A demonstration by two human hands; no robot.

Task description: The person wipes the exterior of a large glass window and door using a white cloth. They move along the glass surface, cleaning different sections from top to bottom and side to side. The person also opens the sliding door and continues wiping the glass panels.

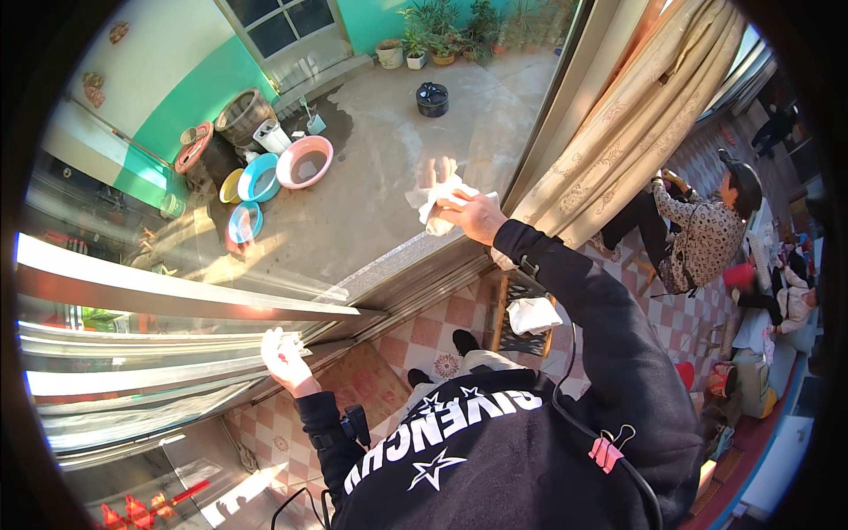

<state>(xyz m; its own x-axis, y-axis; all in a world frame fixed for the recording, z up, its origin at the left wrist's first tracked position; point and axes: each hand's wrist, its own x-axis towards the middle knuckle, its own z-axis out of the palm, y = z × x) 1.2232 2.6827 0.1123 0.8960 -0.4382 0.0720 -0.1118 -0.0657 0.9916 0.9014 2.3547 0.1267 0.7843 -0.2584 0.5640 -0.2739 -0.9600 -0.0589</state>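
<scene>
My right hand (469, 213) presses a crumpled white cloth (434, 213) against a large window pane (397, 132), and its reflection shows in the glass just beyond. My left hand (286, 371) is raised beside the light metal window frame (199, 295) at the left. Its fingers curl around a small crumpled pale thing (291, 346), too bright to make out clearly. Below my right arm, a folded white cloth (533, 316) lies on a small wooden-framed stool or rack (501, 311).
A beige patterned curtain (623, 142) hangs right of the pane. A seated person (705, 232) is farther right, with another person (795, 301) beyond. Through the glass are a pink basin (328, 149), blue basins (246, 179) and potted plants (440, 43). A cable (570, 358) runs along my right side.
</scene>
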